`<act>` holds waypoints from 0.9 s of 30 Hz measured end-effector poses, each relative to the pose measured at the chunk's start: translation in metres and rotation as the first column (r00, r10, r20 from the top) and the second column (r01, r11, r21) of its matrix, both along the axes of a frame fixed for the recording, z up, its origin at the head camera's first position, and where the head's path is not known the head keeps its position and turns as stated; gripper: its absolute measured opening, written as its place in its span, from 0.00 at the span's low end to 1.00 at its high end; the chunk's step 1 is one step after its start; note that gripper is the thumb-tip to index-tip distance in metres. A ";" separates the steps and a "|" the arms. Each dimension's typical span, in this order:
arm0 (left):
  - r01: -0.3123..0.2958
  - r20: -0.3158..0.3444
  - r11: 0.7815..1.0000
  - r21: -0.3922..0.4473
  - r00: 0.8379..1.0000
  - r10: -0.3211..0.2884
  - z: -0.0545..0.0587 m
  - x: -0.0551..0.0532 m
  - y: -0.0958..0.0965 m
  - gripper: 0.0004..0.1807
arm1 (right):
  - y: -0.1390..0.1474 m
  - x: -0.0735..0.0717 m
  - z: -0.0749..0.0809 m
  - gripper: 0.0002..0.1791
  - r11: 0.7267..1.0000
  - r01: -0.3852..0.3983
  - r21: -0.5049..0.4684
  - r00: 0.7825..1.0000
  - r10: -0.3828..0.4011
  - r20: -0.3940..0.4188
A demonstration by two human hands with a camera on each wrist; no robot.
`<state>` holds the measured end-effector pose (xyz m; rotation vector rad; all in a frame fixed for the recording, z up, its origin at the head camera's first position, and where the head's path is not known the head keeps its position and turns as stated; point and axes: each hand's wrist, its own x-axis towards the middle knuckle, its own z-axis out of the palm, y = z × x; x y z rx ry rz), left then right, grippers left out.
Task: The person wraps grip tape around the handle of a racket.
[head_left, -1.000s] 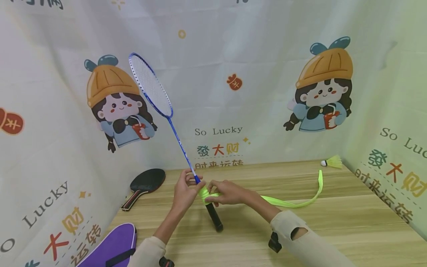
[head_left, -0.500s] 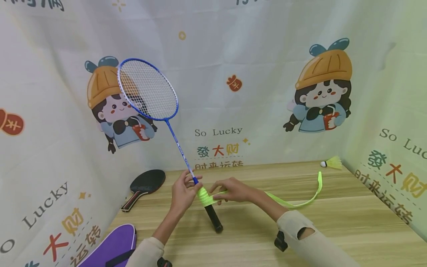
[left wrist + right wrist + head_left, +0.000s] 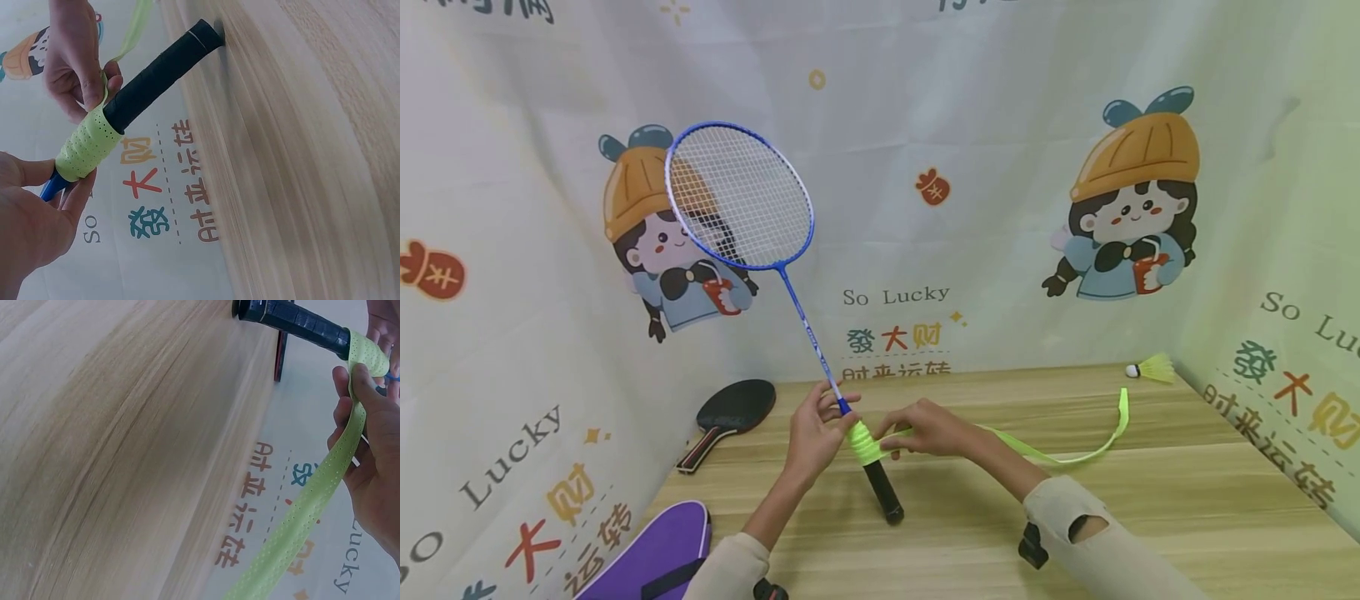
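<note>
A blue badminton racket (image 3: 811, 335) stands tilted, its head up to the left and its black handle (image 3: 159, 78) pointing down at the table. My left hand (image 3: 814, 433) grips it at the top of the handle, thumb and fingers round the blue cone. Perforated yellow-green grip tape (image 3: 87, 145) is wound round the upper handle in overlapping turns; the lower handle shows black. Close beside the wrap, my right hand (image 3: 925, 429) pinches the tape between thumb and fingers. The loose tape (image 3: 312, 503) trails from that hand, curving over the table to the right in the head view.
On the wooden table (image 3: 1000, 525), a black table tennis paddle (image 3: 735, 407) lies at the left and a purple case (image 3: 658, 550) at the front left. A yellow shuttlecock (image 3: 1152, 367) lies at the back right. Printed cloth (image 3: 880, 167) hangs behind and at both sides.
The racket has turned about its shaft, so its strings now face the camera more. My right hand has shifted slightly right with the tape; my left hand keeps its grip.
</note>
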<state>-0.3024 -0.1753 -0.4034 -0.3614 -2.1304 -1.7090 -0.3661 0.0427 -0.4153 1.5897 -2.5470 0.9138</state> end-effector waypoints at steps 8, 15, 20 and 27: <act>0.022 0.009 1.000 -0.010 1.000 -0.021 0.002 0.000 -0.001 0.32 | -0.006 0.000 0.002 0.11 1.000 -0.005 0.007 1.000 0.005 0.016; 0.084 0.050 0.995 0.062 0.995 -0.087 0.000 0.000 -0.003 0.33 | -0.009 0.003 0.006 0.13 1.000 -0.007 0.018 0.999 0.006 0.035; 0.066 0.040 0.997 0.028 0.997 -0.067 -0.004 0.000 -0.005 0.32 | -0.011 0.003 0.004 0.17 1.000 -0.001 0.029 0.997 -0.001 0.073; 0.082 0.054 0.996 0.029 0.995 -0.084 -0.008 -0.001 -0.009 0.31 | -0.014 0.005 0.002 0.20 0.998 -0.040 0.037 0.996 0.037 0.084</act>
